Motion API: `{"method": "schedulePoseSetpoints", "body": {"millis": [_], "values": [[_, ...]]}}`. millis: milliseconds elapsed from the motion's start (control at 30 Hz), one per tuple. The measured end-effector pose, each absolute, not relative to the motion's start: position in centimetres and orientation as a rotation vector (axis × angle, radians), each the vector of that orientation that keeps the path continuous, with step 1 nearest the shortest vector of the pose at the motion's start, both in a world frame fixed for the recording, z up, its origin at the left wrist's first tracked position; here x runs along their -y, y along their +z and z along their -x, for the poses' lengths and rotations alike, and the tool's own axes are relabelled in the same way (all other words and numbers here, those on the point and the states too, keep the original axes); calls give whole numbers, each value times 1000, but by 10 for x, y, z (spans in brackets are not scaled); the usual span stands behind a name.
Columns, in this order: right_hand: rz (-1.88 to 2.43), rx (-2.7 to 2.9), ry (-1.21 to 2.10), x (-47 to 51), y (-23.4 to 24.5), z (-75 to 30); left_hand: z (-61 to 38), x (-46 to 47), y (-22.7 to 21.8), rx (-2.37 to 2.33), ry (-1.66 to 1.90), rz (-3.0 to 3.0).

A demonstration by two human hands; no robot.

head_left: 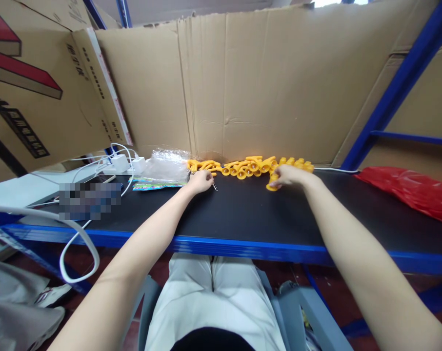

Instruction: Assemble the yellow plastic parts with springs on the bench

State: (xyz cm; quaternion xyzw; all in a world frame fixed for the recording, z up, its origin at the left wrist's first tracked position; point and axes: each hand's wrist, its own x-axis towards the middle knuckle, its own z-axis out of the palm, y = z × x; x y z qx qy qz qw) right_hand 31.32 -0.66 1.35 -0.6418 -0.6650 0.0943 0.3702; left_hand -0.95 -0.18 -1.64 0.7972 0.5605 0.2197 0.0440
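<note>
A row of several small yellow plastic parts (248, 166) lies along the back of the black tabletop (243, 214), against a cardboard wall. My right hand (285, 175) rests at the right part of the row, fingers curled round one yellow part (272, 186) at the near edge. My left hand (200, 181) is closed on the table just in front of the row's left end, with a small metal spring (215, 186) sticking out beside its fingers.
Clear plastic bags (166, 168) and colourful packets (158, 184) lie left of the row, with a white charger and cables (120, 163) further left. A red plastic bag (411, 190) sits at the right. Cardboard (265, 83) walls the back; blue shelf posts (396, 92) stand right.
</note>
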Motion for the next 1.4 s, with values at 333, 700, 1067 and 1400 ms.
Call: {"method": "schedulePoseSetpoints", "body": {"millis": [333, 700, 1067, 1400], "values": [[1683, 2252, 258, 23, 5, -258, 20, -2, -24, -1788, 295, -2519], [1679, 2370, 308, 22, 4, -258, 25, -6, -17, -1720, 368, -2519], [1629, 2342, 268, 33, 6, -241, 21, -5, -20, -1623, 492, -2530], [1642, 2322, 175, 27, 3, -248, 21, -5, -21, -1581, 532, -2509]]}}
